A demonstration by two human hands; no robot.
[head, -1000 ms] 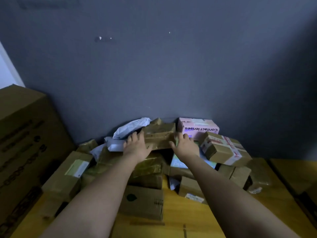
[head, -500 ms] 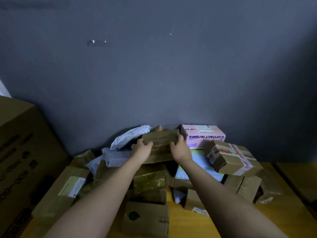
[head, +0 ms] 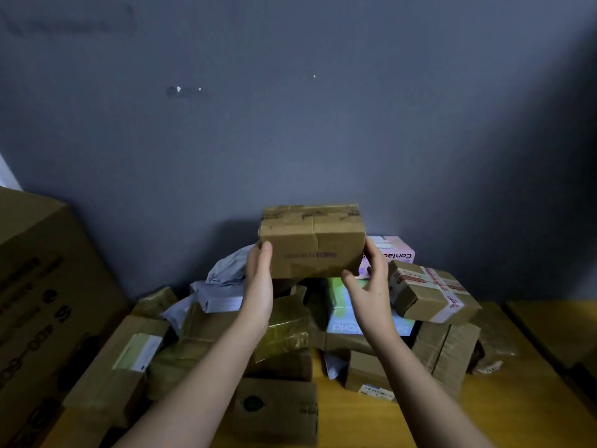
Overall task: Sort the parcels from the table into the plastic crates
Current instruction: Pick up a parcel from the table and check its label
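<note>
Grey wall — pink "Contact lenses" box

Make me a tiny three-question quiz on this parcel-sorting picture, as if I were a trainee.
1. True or false: both hands hold the brown cardboard parcel up above the pile.
2. Which box lies right of the right hand? A) box sealed with red-and-white tape B) a round tin C) a glass jar
3. Fill in: the pink box behind the lifted parcel reads "Conta..." and stands against the ____.

Key: 1 true, with the left hand at its left end; 2 A; 3 wall.
</note>
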